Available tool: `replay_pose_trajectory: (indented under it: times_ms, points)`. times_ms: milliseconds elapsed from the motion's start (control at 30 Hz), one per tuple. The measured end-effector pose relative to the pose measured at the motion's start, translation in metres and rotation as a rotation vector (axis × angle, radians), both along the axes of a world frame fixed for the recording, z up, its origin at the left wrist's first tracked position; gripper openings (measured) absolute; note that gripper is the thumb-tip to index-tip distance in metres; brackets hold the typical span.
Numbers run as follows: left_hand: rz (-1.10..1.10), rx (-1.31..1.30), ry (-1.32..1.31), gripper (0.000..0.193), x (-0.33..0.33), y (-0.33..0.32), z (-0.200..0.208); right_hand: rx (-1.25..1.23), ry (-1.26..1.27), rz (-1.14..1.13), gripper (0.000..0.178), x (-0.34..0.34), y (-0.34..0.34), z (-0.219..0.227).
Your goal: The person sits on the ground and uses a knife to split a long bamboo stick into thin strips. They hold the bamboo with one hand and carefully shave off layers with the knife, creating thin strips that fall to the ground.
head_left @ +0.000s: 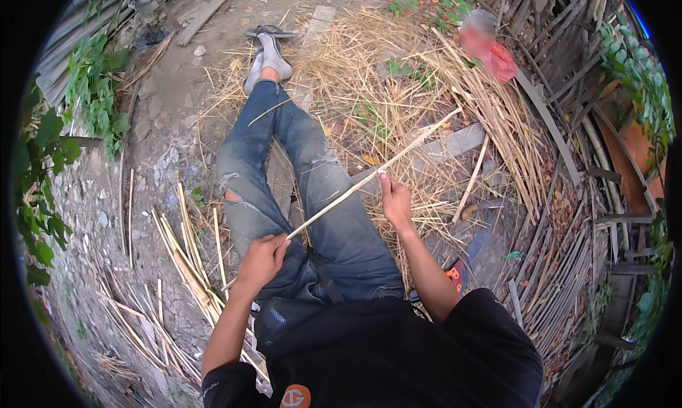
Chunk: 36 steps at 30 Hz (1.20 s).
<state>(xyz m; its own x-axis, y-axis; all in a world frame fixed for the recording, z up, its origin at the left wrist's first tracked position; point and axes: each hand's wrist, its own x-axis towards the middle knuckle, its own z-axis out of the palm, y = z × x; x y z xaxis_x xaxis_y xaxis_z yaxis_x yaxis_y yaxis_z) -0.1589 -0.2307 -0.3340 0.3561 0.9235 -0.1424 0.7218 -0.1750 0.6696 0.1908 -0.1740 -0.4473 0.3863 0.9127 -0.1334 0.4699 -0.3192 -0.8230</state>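
Note:
A long, pale bamboo strip (337,202) slants across my lap, from beside my left wrist up to the far right. My left hand (263,261) is closed round its lower part, over my left thigh. Farther along, my right hand (396,200) has curled fingers, with the thumb against the strip's near side; the undersides of those fingers are hidden. On the ground right of my thigh lies a blade (477,243), with an orange and black handle (455,274) beside my right forearm.
Straw-like shavings (334,70) cover the ground beyond my outstretched legs. Split strips (501,131) are heaped at the right, beside a red plastic bag (499,63). More strips (188,255) lie left of me. Stacked sticks and a wooden fence (568,67) line the right side.

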Motion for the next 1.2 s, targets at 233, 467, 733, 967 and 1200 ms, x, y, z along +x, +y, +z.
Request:
replay_pose_trajectory:
  times_ms: [233,467,733,967,1200]
  points:
    - [0.002,0.036,0.005,0.021,0.004,-0.001,-0.003,-0.073,-0.06,0.12,0.06,-0.02,0.002,0.003]
    - [0.007,0.009,-0.027,0.02,0.008,0.003,-0.007,-0.072,0.075,0.199,0.06,-0.036,-0.002,0.003]
    - [0.049,-0.081,-0.13,0.019,0.045,0.018,-0.02,-0.205,0.142,0.373,0.062,-0.042,-0.008,0.02]
    - [0.112,-0.185,-0.179,0.022,0.027,0.011,-0.008,-0.034,0.691,0.003,0.047,-0.024,-0.017,0.011]
    - [0.085,-0.17,-0.27,0.024,0.042,0.013,0.001,0.143,0.541,0.104,0.024,-0.057,0.007,0.047]
